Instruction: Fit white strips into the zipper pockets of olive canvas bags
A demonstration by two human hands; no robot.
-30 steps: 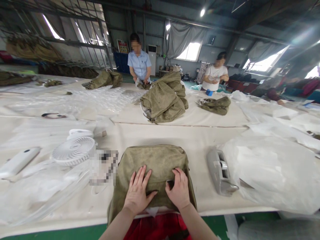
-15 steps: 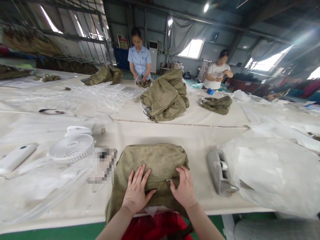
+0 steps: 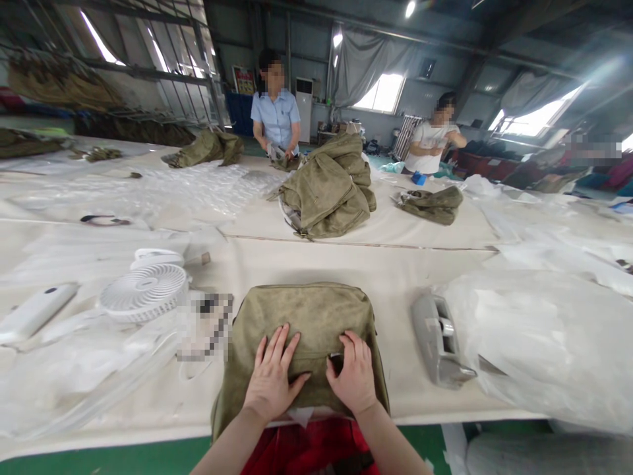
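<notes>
An olive-green canvas bag (image 3: 311, 307) lies on the table in front of me, its near end hanging toward the table's edge. My left hand (image 3: 271, 379) rests flat on its left half, fingers spread. At the right end of a seam across the bag, my right hand (image 3: 355, 373) has its fingers and thumb curled on the fabric, gripping the edge of a small dark pocket opening (image 3: 336, 361). What is inside that opening cannot be made out. A scrap of white material (image 3: 301, 415) shows under the bag's near edge.
A grey tape dispenser (image 3: 438, 340) and clear plastic bags (image 3: 539, 349) are at right. At left sit a white fan (image 3: 143, 290), a white device (image 3: 37, 313) and plastic sheeting (image 3: 99, 376). More olive bags (image 3: 326, 191) are piled ahead. Two people (image 3: 277, 115) stand across the table.
My right hand has shifted slightly left along the seam, and a dark opening now shows between its thumb and fingers. The left hand stays in place.
</notes>
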